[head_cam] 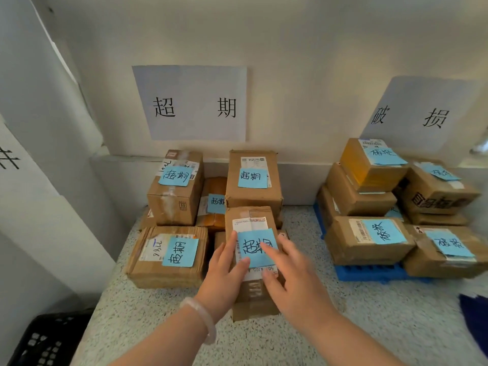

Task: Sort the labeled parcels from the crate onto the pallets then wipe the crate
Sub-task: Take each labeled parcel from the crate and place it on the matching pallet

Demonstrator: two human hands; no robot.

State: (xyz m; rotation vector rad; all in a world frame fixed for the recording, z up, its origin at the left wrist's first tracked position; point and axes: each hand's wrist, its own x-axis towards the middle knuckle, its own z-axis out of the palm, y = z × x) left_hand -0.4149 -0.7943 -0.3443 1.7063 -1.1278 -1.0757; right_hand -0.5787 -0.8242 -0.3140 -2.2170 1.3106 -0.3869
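I see the speckled tabletop running to a white wall, where two paper signs hang: a left sign and a right sign. Under the right sign, a stack of brown parcels sits on a blue pallet. Under the left sign stands another cluster of parcels. The black crate shows at lower left. At the cluster's front lies the parcel I'm handling. My left hand lies flat against its left side and my right hand rests spread on top, fingertips touching its blue note.
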